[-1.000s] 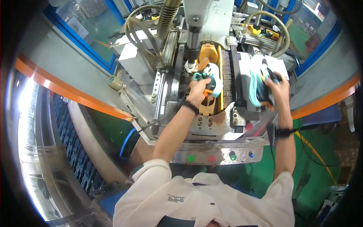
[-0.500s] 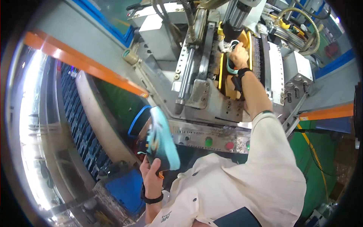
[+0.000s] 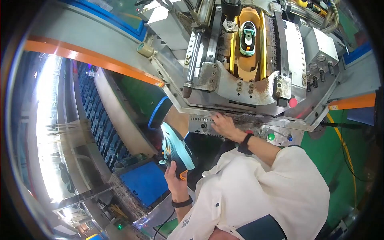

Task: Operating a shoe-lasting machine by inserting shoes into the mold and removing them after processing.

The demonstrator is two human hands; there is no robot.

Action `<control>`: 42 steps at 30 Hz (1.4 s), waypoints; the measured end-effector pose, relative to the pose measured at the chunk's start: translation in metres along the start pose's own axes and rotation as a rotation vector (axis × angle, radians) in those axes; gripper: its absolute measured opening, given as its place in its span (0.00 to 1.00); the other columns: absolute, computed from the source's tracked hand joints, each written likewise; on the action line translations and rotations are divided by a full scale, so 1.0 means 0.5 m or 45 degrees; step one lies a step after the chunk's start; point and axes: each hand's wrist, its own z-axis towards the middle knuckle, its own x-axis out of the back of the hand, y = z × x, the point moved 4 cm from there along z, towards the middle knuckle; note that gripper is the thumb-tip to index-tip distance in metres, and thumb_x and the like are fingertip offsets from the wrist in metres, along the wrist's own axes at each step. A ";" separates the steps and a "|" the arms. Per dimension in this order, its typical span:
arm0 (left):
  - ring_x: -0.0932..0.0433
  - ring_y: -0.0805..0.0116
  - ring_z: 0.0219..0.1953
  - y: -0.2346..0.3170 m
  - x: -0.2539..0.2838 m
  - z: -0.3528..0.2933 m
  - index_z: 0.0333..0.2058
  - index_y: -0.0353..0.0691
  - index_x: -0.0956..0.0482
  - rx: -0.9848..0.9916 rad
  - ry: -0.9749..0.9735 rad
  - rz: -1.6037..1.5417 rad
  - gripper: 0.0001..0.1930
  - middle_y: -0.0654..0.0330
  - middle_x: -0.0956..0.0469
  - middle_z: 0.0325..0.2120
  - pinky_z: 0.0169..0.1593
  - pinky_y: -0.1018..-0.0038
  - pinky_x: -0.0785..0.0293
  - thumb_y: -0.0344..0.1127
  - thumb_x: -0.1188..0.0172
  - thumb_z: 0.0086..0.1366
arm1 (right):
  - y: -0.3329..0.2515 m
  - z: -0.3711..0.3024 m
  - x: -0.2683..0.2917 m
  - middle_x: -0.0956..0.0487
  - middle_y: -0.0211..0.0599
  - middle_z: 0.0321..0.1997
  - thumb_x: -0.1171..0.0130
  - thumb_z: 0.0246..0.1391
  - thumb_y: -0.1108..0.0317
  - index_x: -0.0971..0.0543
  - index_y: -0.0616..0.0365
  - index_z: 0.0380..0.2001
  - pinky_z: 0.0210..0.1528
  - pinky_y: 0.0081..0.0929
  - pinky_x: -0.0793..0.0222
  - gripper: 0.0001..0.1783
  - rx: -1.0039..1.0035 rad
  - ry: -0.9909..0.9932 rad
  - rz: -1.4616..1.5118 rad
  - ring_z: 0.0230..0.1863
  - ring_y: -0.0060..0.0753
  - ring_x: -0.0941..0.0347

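Note:
A turquoise and black shoe (image 3: pixel 178 146) with orange details is gripped by my left hand (image 3: pixel 176 181) near its lower end, fingers and thumb closed round it. My right hand (image 3: pixel 225 126) lies over the control panel (image 3: pixel 196 125) at the machine's front edge, fingers loosely spread and nothing seen in them. It covers part of the panel. Beyond it, a second shoe (image 3: pixel 248 38), black with a turquoise rim, sits in the machine's yellow-sided pressing bed (image 3: pixel 245 72), under a dark cylindrical press head (image 3: pixel 231 9).
A green button (image 3: pixel 271 137) and a blue knob (image 3: pixel 290 137) are right of my right hand. A pink-red knob (image 3: pixel 293 103) sits above them. Orange bars (image 3: pixel 96 64) frame the machine. A blue pad (image 3: pixel 144 182) lies at lower left, beside a dark blue textured conveyor (image 3: pixel 104 116).
My right hand has left the shoe in the machine and come back toward me to the control panel. My left hand still holds the other shoe. The whole view has shifted.

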 end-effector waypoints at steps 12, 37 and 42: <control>0.19 0.69 0.33 -0.010 0.002 -0.018 0.44 0.35 0.24 -0.033 0.006 -0.030 0.14 0.60 0.19 0.36 0.29 0.78 0.26 0.36 0.37 0.62 | -0.091 0.077 0.226 0.24 0.38 0.29 0.37 0.47 0.74 0.21 0.58 0.39 0.32 0.31 0.27 0.13 0.072 0.375 0.503 0.32 0.35 0.24; 0.19 0.71 0.35 -0.063 0.090 -0.122 0.45 0.32 0.24 -0.103 0.154 -0.247 0.13 0.59 0.20 0.38 0.34 0.77 0.21 0.31 0.41 0.65 | -0.706 0.438 0.517 0.18 0.42 0.44 0.32 0.43 0.64 0.22 0.64 0.48 0.46 0.28 0.27 0.27 0.356 0.677 0.828 0.44 0.32 0.22; 0.19 0.70 0.36 -0.073 0.188 -0.160 0.46 0.29 0.26 -0.139 0.141 -0.373 0.14 0.56 0.20 0.38 0.39 0.78 0.21 0.29 0.40 0.63 | -0.845 0.195 0.499 0.19 0.42 0.46 0.35 0.47 0.64 0.23 0.65 0.49 0.47 0.27 0.27 0.25 0.325 0.525 0.728 0.45 0.32 0.22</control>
